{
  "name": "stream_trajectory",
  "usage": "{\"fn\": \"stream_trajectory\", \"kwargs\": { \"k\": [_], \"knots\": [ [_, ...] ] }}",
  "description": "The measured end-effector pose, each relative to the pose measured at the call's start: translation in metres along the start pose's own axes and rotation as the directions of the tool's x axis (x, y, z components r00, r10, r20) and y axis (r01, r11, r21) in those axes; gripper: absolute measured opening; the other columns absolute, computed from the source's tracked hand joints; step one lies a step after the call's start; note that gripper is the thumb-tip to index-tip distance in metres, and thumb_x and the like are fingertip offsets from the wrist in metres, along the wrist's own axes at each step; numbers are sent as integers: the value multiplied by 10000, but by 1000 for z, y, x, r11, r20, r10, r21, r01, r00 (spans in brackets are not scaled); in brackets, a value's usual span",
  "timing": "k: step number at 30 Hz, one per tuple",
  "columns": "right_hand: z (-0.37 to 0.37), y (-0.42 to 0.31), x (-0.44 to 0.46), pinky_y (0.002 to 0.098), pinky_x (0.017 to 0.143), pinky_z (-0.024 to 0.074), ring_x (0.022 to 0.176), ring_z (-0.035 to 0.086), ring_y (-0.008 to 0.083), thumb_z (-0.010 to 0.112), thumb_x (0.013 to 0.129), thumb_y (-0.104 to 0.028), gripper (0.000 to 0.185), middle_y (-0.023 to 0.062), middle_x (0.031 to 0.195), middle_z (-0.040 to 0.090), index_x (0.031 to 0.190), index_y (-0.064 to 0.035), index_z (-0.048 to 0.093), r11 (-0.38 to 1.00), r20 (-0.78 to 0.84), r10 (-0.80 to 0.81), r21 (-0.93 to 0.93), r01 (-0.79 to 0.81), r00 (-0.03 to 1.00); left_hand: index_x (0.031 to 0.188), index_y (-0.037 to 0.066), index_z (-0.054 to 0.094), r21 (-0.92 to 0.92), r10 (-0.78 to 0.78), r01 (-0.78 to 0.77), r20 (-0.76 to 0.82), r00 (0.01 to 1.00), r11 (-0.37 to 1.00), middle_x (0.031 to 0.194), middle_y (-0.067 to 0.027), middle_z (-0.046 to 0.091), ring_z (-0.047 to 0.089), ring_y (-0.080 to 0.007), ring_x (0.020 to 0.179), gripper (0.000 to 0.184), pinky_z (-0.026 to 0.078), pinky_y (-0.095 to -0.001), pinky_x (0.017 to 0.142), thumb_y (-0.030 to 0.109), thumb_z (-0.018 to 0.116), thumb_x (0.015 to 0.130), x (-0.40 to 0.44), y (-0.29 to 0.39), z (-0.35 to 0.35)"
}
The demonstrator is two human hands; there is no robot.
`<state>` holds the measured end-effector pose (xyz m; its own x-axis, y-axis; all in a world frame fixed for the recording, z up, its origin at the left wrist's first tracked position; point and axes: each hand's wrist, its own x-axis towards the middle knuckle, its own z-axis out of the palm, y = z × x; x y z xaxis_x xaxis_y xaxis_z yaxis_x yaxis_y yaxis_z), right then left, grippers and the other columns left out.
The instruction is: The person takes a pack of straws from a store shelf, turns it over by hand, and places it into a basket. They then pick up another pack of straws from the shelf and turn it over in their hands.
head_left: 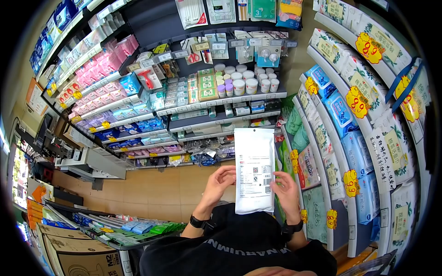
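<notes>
A white flat packet (254, 184) with small dark print and a barcode stands upright in front of my body, its hanging hole at the top. My left hand (221, 182) pinches its left edge, fingers curled against it. On the opposite side my right hand (286, 191) holds the right edge near the barcode, with fingers and thumb at the packet's border. A black band is on each wrist. Part of a green item shows just behind the packet's right edge.
Ahead, wall shelves (221, 102) carry white tubs (251, 86), boxes and hanging packs. Curved shelves on the right hold blue wipe packs (340, 112) and white tissue packs. At lower left are a low rack with green packs (166, 228) and a cardboard box (87, 263). Tiled floor (152, 186) shows beyond.
</notes>
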<state>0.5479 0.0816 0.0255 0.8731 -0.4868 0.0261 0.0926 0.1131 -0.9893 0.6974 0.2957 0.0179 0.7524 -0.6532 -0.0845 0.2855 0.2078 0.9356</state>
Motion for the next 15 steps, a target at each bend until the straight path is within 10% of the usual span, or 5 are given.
{"fn": "stream_trajectory", "kwargs": {
  "k": [15],
  "knots": [
    [14, 17, -7, 344, 993, 486, 1211, 573, 242, 707, 922, -128, 573, 165, 1335, 560, 1396, 24, 422, 990, 282, 141, -47, -133, 949, 1541, 101, 143, -150, -259, 312, 291, 921, 938, 1478, -137, 385, 383, -261, 1401, 753, 346, -493, 1139, 477, 520, 1008, -11, -26, 20]
  ]
}}
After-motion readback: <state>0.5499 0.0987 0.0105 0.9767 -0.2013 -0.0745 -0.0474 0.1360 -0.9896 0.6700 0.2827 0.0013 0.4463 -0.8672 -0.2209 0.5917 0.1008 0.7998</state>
